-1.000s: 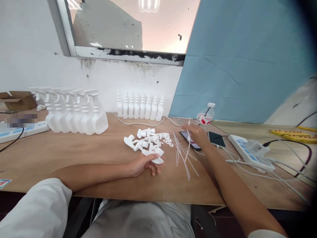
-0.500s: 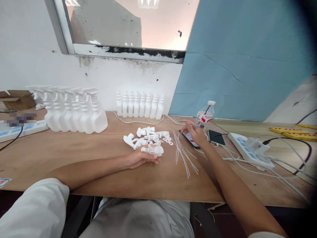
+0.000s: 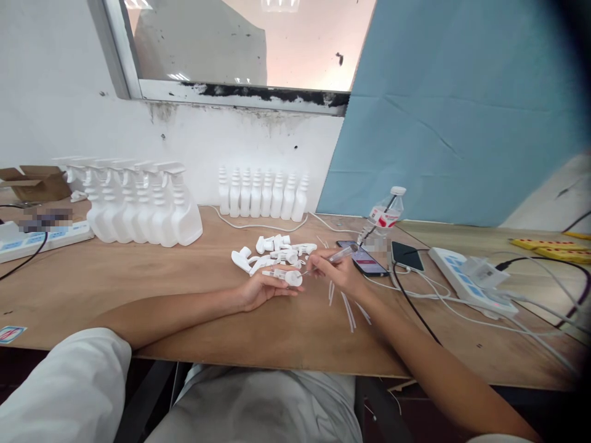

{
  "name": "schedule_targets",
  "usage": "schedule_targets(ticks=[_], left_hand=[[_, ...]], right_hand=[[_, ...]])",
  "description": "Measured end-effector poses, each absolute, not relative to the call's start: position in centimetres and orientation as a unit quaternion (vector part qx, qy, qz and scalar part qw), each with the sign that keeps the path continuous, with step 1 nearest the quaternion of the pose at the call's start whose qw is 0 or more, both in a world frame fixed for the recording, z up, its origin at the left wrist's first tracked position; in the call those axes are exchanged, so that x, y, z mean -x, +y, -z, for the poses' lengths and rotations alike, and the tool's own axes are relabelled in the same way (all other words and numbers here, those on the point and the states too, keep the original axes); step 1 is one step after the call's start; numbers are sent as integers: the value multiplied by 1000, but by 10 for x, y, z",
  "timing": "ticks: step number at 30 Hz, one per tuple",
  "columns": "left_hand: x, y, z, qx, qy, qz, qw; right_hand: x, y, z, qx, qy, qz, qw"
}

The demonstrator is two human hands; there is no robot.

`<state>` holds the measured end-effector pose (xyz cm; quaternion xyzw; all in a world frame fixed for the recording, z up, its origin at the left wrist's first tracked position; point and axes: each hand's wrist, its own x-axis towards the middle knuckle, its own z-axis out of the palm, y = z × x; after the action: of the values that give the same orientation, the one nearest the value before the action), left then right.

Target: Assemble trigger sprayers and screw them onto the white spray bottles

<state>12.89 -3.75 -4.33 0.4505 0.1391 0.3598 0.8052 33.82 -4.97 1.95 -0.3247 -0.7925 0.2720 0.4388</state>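
My left hand [image 3: 258, 290] is closed round a white spray trigger head [image 3: 293, 279], with its round cap end facing right. In my right hand [image 3: 336, 268] is a slim, clear-handled tool [image 3: 344, 253], gripped like a pen; its exact kind I cannot make out. Its thin tip reaches the cap end of the trigger head; whether they touch I cannot tell. Just behind my left hand lies a pile of white trigger heads [image 3: 277, 244]. Thin white tubes [image 3: 348, 312] are spread on the table, partly hidden under my right hand.
White bottles with trigger heads [image 3: 138, 209] stand back left; a row of smaller white bottles [image 3: 263, 195] lines the wall. A phone [image 3: 369, 261], a drinks bottle [image 3: 386, 212], a black-screened device [image 3: 407, 256] and a power strip [image 3: 468, 283] with cables are on the right.
My right hand has moved left and nearer from beside the phone, bringing the clear-handled tool to the trigger head. My left hand still holds the trigger head in nearly the same place.
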Motion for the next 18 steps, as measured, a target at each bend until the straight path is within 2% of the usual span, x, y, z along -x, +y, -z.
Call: schedule_targets(ticks=[6, 10, 14, 16, 18], left_hand=[[-130, -40, 43, -473, 150, -378, 781], [-131, -39, 43, -465, 164, -404, 770], [-130, -39, 42, -461, 171, -416, 765], [-129, -40, 41, -467, 167, -407, 767], [-129, -41, 40, -475, 158, -388, 774]], right_hand=[[-333, -60, -23, 228, -889, 56, 394], [-327, -61, -19, 182, -903, 133, 366], [-323, -58, -13, 214, -887, 85, 401], [-322, -54, -8, 263, -863, -12, 432], [-322, -50, -3, 320, -805, -161, 473]])
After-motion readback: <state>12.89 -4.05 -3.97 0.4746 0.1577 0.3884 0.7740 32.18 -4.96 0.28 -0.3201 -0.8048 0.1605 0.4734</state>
